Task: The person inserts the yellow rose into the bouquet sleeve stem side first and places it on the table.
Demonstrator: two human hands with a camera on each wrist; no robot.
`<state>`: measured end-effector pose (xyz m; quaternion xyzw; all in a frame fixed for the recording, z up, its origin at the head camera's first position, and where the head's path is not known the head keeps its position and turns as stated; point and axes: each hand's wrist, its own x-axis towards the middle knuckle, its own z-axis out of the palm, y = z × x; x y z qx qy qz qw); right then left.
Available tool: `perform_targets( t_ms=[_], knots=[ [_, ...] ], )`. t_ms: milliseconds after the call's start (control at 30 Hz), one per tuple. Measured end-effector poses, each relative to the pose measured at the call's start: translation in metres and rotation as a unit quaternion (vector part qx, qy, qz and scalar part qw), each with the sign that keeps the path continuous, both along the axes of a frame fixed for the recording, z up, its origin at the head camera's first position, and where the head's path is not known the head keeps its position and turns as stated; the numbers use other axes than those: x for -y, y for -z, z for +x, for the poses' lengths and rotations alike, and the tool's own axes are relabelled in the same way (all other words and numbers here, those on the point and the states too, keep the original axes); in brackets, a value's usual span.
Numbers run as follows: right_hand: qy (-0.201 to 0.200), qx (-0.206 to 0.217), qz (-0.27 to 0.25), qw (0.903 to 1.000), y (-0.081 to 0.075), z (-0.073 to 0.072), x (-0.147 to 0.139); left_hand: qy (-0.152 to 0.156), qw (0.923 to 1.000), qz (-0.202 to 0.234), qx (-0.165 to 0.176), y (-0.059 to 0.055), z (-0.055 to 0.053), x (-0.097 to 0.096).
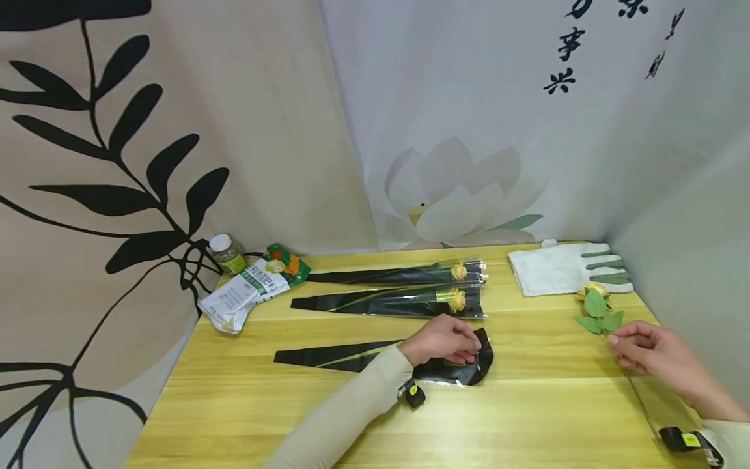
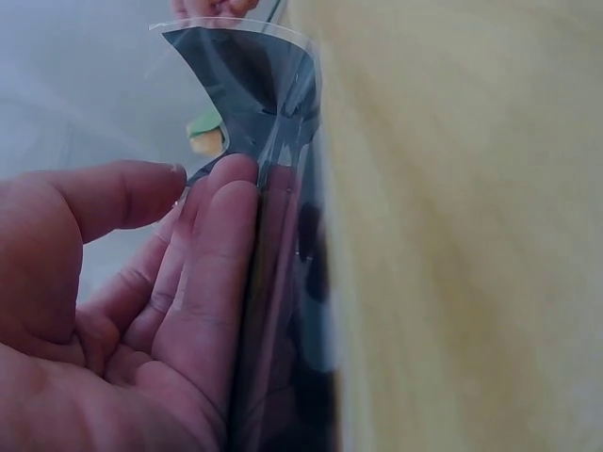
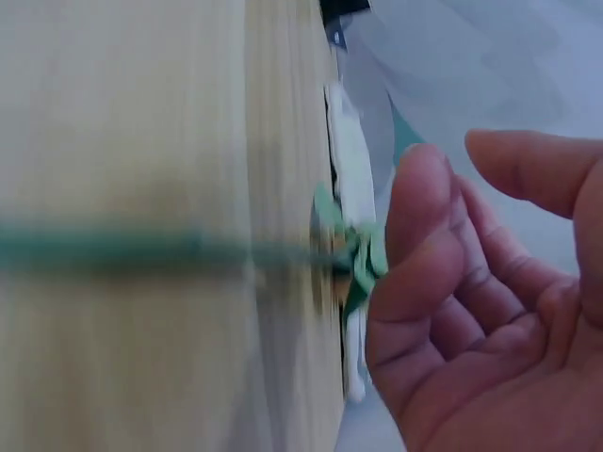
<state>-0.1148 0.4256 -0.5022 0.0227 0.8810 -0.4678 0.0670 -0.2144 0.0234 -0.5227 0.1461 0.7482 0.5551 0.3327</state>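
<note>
My left hand (image 1: 448,340) is over the flared end of a black-backed clear flower sleeve (image 1: 346,355). In the left wrist view the thumb and fingers pinch the sleeve's film edge. No flower head shows in this sleeve. At the right, my right hand (image 1: 659,355) is beside a single yellow rose (image 1: 592,292) with green leaves (image 1: 596,303). The rose's thin green stem (image 3: 170,247) runs past the loosely curled fingers in the right wrist view. Thumb and index fingertip stand apart there, with no stem visible between them.
Two wrapped yellow roses (image 1: 457,299) lie in black sleeves behind the left hand. White gloves with green-grey fingers (image 1: 551,270) lie at the back right. A white-and-green packet (image 1: 252,290) and a white-capped jar (image 1: 227,253) are at the back left. Printed curtains (image 1: 469,98) bound the wooden table (image 1: 515,417).
</note>
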Motion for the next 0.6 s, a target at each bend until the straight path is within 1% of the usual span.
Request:
perform_targets(
  t_ms=[33,100,167,300,400,500,600],
  knots=[
    [0.005,0.001,0.005,1.0,0.001,0.002,-0.004,0.0,1.0,0.001,0.001,0.001,0.0,0.0],
    [0.013,0.016,0.023,0.9995,0.002,0.007,-0.011,0.0,1.0,0.003,0.003,0.001,-0.001,0.0],
    [0.011,0.035,0.043,0.9984,0.004,0.012,-0.018,0.0,1.0,0.004,0.004,0.002,-0.001,-0.001],
    [-0.002,0.097,0.057,0.9937,0.007,0.018,-0.026,0.002,1.0,0.004,0.001,0.002,0.0,-0.002],
    [-0.013,0.135,0.05,0.9894,0.008,0.02,-0.028,0.002,1.0,0.003,-0.001,0.001,0.001,-0.001],
    [-0.035,0.141,0.053,0.988,0.009,0.021,-0.029,0.003,1.0,0.005,-0.003,0.001,0.002,0.0],
    [-0.053,0.127,0.062,0.9886,0.011,0.023,-0.028,0.004,1.0,0.006,-0.003,0.001,0.001,0.001]
  ],
)
